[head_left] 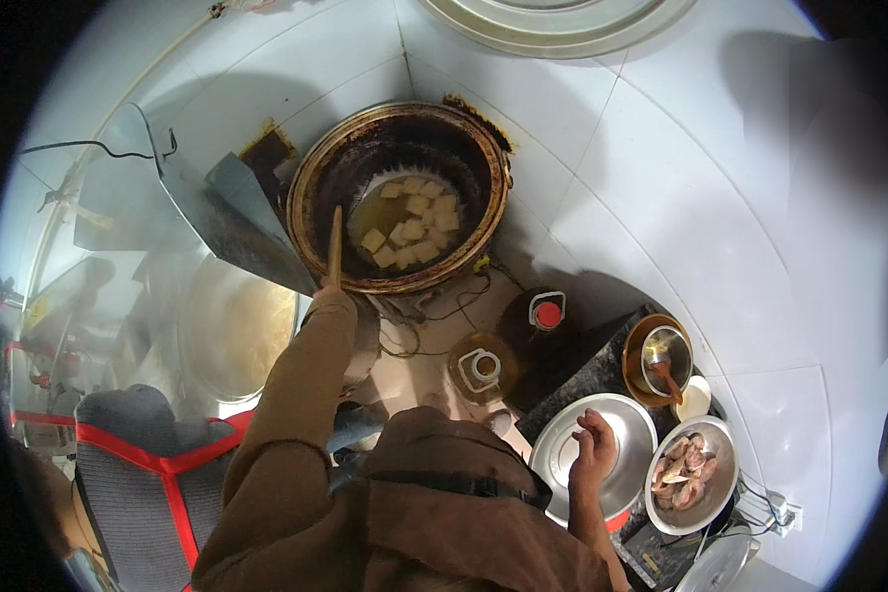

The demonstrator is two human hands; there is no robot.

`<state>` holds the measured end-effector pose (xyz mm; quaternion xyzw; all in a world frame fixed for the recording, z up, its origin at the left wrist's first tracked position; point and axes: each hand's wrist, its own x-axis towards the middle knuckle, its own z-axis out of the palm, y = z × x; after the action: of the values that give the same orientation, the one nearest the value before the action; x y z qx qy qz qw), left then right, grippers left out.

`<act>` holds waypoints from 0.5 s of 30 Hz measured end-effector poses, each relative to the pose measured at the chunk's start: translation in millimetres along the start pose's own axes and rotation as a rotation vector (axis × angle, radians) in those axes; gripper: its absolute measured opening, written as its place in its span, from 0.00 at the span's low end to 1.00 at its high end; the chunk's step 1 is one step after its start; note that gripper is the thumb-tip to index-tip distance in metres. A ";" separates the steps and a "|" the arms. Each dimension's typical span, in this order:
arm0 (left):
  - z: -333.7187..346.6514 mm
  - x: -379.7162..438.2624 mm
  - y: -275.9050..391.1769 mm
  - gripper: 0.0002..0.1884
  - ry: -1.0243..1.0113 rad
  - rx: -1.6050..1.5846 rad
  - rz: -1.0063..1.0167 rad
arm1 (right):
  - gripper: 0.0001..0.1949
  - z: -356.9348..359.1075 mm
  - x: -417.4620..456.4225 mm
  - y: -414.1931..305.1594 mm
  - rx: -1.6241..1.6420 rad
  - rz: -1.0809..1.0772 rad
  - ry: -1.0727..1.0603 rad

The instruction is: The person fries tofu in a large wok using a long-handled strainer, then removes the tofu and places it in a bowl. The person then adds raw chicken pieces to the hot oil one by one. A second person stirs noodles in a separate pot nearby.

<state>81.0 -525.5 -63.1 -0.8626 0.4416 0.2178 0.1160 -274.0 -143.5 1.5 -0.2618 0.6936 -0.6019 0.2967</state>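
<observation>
My left hand (326, 289), mostly hidden by its brown sleeve, grips a wooden stick or handle (335, 248) at the near left rim of a large browned pot (399, 285). Inside the pot, pale square pieces, perhaps tofu (414, 229), lie in yellowish oil. Over on the right, my right hand (594, 451) is above a wide metal basin (636, 422). Its fingers are slightly curled and hold nothing that I can see. Beside that basin stands a metal bowl (727, 444) of raw meat pieces (684, 473).
Two large oil jugs (481, 370) (546, 314) stand on the floor near cables. A brown bowl (631, 355) holds a metal bowl with a wooden-handled utensil (666, 381). A metal splash panel (244, 229) borders the pot's left; beyond, another person (140, 473) stands by a steaming pan (244, 333).
</observation>
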 end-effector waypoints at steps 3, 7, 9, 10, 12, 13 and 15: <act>-5.8 -22.4 -7.6 0.20 1.413 0.914 0.044 | 0.14 -5.4 0.7 -2.2 -0.013 0.013 0.010; -28.9 18.3 25.9 0.17 0.044 0.445 0.135 | 0.13 1.7 1.5 -2.5 -0.020 0.044 -0.005; -44.3 45.7 36.1 0.16 -0.331 0.323 0.214 | 0.13 1.5 6.5 7.4 0.028 0.029 -0.031; -52.6 58.5 28.9 0.16 -0.573 0.143 0.142 | 0.13 5.0 9.0 7.6 0.035 0.026 -0.046; -72.9 81.5 22.0 0.16 -1.061 -0.243 -0.191 | 0.13 8.9 15.5 9.5 0.026 -0.018 -0.075; -73.9 88.8 18.3 0.17 -1.207 -0.333 -0.295 | 0.13 11.1 20.0 9.3 0.038 -0.015 -0.075; -68.6 97.1 17.1 0.18 -1.453 -0.501 -0.430 | 0.13 19.6 29.6 7.4 0.073 -0.005 -0.069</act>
<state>135.8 -631.5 -49.4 -0.5715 0.0175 0.7912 0.2171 -280.1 -177.2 -10.6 -0.2729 0.6598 -0.6184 0.3282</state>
